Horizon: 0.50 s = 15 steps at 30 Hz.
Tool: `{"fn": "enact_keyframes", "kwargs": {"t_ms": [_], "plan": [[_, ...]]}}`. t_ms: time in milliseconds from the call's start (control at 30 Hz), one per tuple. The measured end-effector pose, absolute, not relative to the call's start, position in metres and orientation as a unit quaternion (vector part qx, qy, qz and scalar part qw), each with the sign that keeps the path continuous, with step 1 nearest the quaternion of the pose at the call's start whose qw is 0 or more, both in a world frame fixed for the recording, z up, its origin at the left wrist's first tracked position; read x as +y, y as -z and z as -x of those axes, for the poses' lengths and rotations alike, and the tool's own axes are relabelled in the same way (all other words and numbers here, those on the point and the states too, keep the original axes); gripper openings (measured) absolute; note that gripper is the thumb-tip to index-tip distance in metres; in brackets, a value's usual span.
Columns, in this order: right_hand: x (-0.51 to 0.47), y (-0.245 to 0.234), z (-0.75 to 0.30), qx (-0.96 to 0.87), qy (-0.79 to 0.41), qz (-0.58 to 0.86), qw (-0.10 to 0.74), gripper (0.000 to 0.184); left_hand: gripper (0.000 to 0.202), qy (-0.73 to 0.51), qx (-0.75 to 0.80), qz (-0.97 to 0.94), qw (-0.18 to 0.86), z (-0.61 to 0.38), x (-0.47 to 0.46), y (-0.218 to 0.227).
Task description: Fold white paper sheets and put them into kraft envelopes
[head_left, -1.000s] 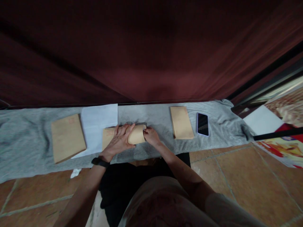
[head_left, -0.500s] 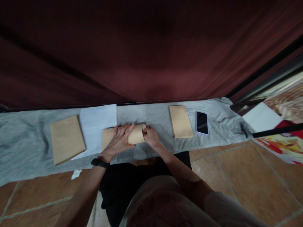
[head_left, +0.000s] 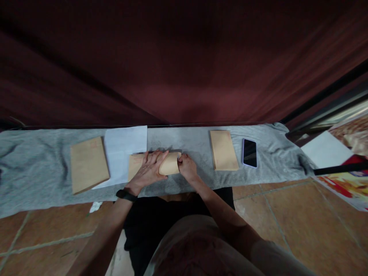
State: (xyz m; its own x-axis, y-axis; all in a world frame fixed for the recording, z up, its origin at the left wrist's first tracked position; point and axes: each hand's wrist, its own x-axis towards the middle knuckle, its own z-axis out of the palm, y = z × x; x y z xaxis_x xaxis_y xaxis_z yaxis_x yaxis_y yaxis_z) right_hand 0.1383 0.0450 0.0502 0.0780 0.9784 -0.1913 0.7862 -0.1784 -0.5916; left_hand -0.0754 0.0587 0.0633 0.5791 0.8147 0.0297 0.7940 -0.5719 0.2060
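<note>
A brown envelope [head_left: 170, 165] lies on the grey cloth [head_left: 37, 172] straight in front of me, its right end bulged up. My left hand [head_left: 149, 170] lies flat across the envelope with fingers stretched out, pressing it down. My right hand [head_left: 186, 168] is closed in a pinch at the envelope's right end, on a small white edge there. A black band sits on my left wrist.
A white sheet [head_left: 125, 147] and a stack of brown envelopes [head_left: 88, 164] lie to the left. Another envelope stack [head_left: 223, 150] and a dark phone [head_left: 250, 152] lie to the right. A dark red curtain hangs behind. Tiled floor, white paper [head_left: 326, 151] at far right.
Both hands keep their hold on the envelope. The whole view has shifted slightly, so everything sits a little further right in the picture.
</note>
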Motion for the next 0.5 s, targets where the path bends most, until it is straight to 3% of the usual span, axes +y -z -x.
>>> {"fn": "enact_keyframes", "kwargs": {"t_ms": [500], "plan": [[0.0423,-0.0430,-0.1374,-0.583,-0.297,0.726,0.211,0.011,0.117,-0.076,0.449,-0.885,0.094,0.0786,0.0576,-0.0575]]}}
